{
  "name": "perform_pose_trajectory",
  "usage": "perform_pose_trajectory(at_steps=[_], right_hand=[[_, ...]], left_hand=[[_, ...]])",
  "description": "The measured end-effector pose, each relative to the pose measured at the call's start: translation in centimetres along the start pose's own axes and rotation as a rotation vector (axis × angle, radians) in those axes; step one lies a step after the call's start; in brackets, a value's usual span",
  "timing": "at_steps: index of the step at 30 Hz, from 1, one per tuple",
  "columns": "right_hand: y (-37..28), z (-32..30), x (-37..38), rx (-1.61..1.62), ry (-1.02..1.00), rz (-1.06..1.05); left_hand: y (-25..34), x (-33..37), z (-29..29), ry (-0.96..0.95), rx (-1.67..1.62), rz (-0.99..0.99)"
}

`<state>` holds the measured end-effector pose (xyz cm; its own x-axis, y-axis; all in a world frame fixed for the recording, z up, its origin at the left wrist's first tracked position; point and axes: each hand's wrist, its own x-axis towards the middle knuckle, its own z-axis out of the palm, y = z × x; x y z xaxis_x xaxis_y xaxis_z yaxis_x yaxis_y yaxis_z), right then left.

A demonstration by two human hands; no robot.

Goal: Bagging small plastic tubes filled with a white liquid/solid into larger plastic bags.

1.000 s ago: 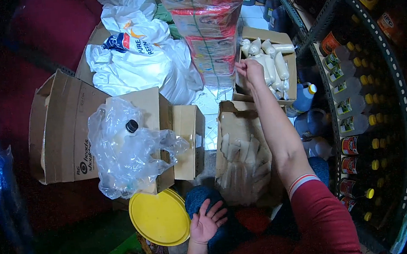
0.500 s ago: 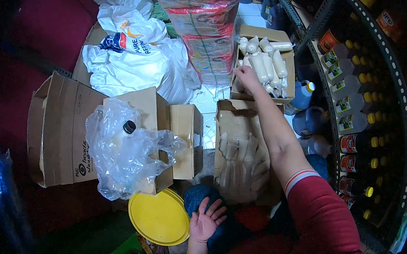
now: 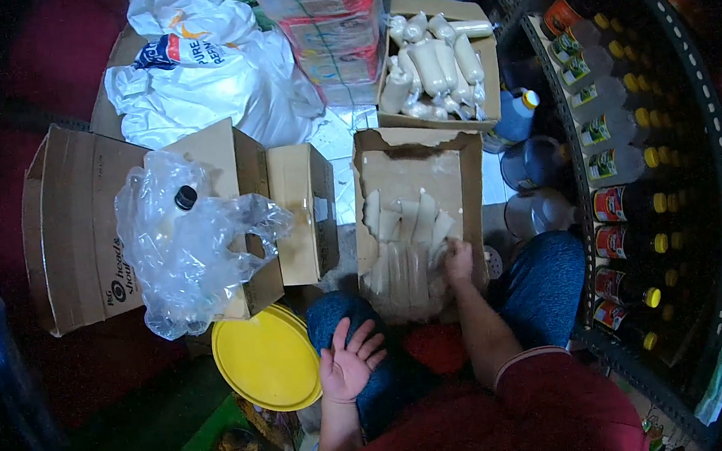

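My right hand [image 3: 459, 262] is at the right side of an open cardboard box [image 3: 469, 164] between my knees, its fingers curled against slender plastic bags [image 3: 403, 265] lying side by side. What the fingers pinch, if anything, is hidden. Several of these bags have pale, pointed ends. Over my left knee, my left hand [image 3: 349, 366] is palm up, fingers spread, holding nothing. Beyond the near box, a second carton [image 3: 488, 111] holds several plump, tied plastic bags [image 3: 437, 68] with off-white contents.
Left stand cardboard boxes [image 3: 79, 241], with a crumpled clear plastic bag [image 3: 183, 258] and a black-capped bottle [image 3: 185, 198] on them. A yellow round lid [image 3: 265, 358] lies below. Shelves of bottles [image 3: 617, 203] line the right; wrapped red packs [image 3: 333, 47] and white sacks [image 3: 203, 93] stand behind.
My right hand has drawn back from the far carton to the bags in the near box. My left hand remains open over the knee. The whole view has shifted.
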<state>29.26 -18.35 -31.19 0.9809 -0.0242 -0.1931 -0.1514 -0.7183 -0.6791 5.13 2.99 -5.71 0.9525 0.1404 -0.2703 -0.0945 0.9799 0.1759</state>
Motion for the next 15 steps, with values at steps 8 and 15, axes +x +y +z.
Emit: perform_pose_trajectory(at_steps=[8, 15], right_hand=[[-0.1, -2.8, 0.1, -0.021, -0.439, 0.079], [-5.2, -2.4, -4.7, -0.371, -0.827, -0.329]], left_hand=[[-0.6, 0.8, -0.3, 0.023, -0.002, -0.015], [-0.2, -0.5, -0.4, 0.027, 0.031, 0.037]])
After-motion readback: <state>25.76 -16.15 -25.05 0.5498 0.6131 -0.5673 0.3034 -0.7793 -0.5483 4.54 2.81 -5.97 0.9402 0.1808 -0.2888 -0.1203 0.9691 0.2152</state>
